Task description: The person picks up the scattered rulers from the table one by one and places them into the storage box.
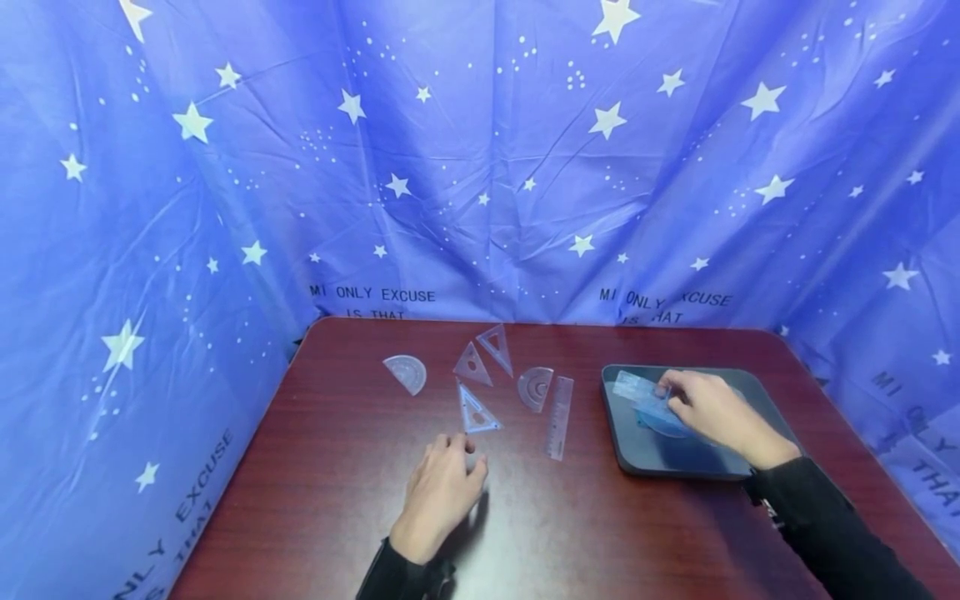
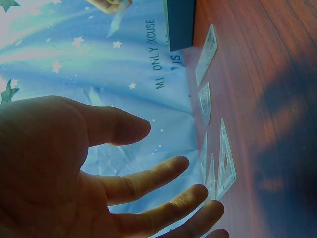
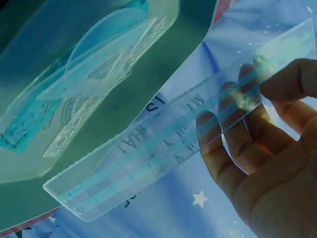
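My right hand (image 1: 712, 412) pinches a clear plastic ruler (image 3: 133, 163) between thumb and fingers, over a dark box (image 1: 626, 454) on the right of the table. Inside the box, the right wrist view shows a clear set square (image 3: 74, 89), a rounded piece like a protractor (image 3: 101, 32) and a blue strip (image 3: 20, 131). My left hand (image 1: 442, 492) hovers above the table with fingers loosely bent and nothing in it. Nearest to its fingertips lies a clear set square (image 1: 481, 426). Two more set squares, one smaller (image 1: 463, 367) and one slim (image 1: 506, 358), lie behind that one.
On the dark red table (image 1: 322, 500) also lie a protractor (image 1: 408, 375) at the left, another protractor (image 1: 531, 390) near the middle, and a second clear ruler (image 1: 560, 417) beside it. A blue star-patterned curtain (image 1: 480, 150) hangs around the table's back and sides.
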A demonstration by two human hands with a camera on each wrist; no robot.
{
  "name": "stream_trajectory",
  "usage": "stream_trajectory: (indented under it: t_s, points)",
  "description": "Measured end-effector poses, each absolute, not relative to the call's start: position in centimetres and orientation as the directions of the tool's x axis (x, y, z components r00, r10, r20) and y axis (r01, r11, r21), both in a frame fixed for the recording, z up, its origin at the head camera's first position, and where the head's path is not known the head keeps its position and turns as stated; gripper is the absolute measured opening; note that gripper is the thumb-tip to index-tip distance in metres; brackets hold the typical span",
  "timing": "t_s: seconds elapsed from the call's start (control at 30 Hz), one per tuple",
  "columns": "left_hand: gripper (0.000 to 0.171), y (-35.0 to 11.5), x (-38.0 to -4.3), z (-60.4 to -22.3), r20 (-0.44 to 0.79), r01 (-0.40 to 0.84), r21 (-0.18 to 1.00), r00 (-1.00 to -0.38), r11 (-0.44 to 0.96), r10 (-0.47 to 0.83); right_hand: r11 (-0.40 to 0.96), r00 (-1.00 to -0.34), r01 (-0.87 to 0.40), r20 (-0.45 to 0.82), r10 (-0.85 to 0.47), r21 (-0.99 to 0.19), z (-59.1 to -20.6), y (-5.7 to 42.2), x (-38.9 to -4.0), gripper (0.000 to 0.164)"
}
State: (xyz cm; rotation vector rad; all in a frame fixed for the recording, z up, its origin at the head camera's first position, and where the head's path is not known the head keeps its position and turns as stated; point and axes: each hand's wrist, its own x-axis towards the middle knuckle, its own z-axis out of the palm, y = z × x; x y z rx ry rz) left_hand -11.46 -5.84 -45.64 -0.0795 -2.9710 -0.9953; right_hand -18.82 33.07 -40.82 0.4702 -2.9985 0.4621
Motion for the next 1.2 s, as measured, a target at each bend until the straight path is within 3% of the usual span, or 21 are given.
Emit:
stream_trajectory:
  t_s: [0.47, 1.07, 1.2]
  points:
    - [0.023, -6.0, -11.4, -45.7, 0.044, 0.06, 0.604, -0.998, 0.795, 0.041, 0.875, -0.912, -0.294, -0.16, -0.377, -0.386, -42.5, 35.9, -23.0, 0.014]
    - [0.022, -6.2, -11.5, -45.5, 0.035, 0.057, 0.596, -0.998, 0.801, 0.045, 0.902, -0.899, -0.307, -0.219, -0.38, -0.304, -45.2, 37.7, -24.7, 0.013]
    - [0.022, -6.2, -11.6, -45.6, 0.039, 0.064, 0.596, -0.998, 0.801, 0.051, 0.913, -0.911, -0.298, -0.204, -0.359, -0.277, -45.4, 37.9, -25.0, 0.021]
